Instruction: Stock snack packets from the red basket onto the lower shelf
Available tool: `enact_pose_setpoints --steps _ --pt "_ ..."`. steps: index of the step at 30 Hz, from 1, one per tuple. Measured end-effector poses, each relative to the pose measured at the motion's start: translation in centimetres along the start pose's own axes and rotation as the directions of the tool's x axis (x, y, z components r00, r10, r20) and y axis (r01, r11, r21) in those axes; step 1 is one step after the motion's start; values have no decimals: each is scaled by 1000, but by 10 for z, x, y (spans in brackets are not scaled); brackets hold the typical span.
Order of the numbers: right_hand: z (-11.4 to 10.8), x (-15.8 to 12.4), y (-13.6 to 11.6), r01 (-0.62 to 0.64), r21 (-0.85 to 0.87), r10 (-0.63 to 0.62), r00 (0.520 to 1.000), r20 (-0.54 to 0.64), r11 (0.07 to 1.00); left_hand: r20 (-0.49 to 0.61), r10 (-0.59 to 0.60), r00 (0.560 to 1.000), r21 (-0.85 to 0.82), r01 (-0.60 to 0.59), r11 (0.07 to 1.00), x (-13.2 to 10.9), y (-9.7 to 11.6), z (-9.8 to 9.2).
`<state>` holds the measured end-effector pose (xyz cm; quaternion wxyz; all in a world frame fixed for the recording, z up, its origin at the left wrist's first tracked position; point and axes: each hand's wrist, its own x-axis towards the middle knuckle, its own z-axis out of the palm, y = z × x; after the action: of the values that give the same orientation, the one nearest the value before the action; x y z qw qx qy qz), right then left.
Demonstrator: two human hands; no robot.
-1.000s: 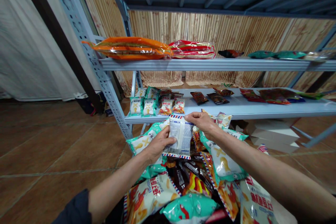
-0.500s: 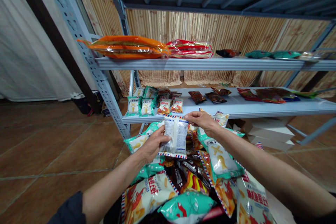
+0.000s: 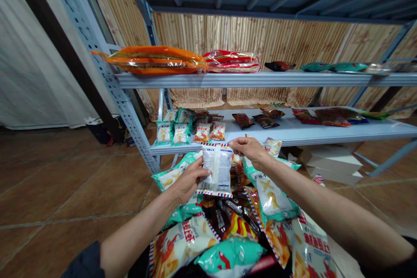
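A white snack bag (image 3: 216,169) with striped red and blue ends is held upright, its printed back facing me. My left hand (image 3: 190,181) grips its left side, thumb on the front. At the top right corner, my right hand (image 3: 248,150) pinches the bag between thumb and fingers. Below lies a heap of snack bags: a teal and white bag (image 3: 273,195) at right, a teal bag (image 3: 231,255) in front, a white and red bag (image 3: 184,243) at left, and dark brown bags (image 3: 224,217) in the middle. What holds the heap is mostly hidden.
A blue metal rack stands ahead. Its lower shelf (image 3: 312,135) carries teal bags (image 3: 172,132), white and red bags (image 3: 208,131) and dark packets (image 3: 243,120). On the upper shelf (image 3: 228,80) lie orange packs (image 3: 156,61) and red packs (image 3: 233,61). White boxes (image 3: 330,163) sit underneath.
The view has shifted very slightly. Both hands keep the same hold on the white snack bag, and nothing else has visibly moved.
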<state>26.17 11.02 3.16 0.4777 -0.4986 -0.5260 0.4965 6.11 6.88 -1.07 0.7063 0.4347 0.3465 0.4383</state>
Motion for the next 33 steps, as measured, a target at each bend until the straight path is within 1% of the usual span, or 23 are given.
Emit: enact_pose_setpoints --steps 3,7,11,14,19,22,28,31,33 --pt "-1 0 2 -30 27 29 1000 8 999 -3 3 1000 -9 -3 1000 1 -2 -2" --pt "-3 -1 6 -107 129 98 992 74 986 -5 19 1000 -46 -20 999 3 -4 -2" --pt "-1 -9 7 -199 205 174 975 137 958 -46 21 999 -85 -25 996 5 -2 2" --pt "1 -13 8 -183 202 152 975 162 962 -56 14 998 -91 -19 996 6 -1 6" --pt "2 -11 15 -94 171 73 990 122 981 -9 35 999 -104 -36 994 5 0 8" --pt "2 -9 18 -74 168 60 994 87 983 6 30 1000 -132 -29 991 4 0 9" --pt "4 -5 21 -71 163 62 996 59 984 -55 -15 998 -180 5 984 8 -2 9" --pt "6 -6 18 -116 188 107 992 61 975 -99 -20 995 -180 2 984 10 -3 8" --pt "7 -8 15 -169 197 154 984 88 966 -133 -13 991 -187 -12 982 11 -3 9"
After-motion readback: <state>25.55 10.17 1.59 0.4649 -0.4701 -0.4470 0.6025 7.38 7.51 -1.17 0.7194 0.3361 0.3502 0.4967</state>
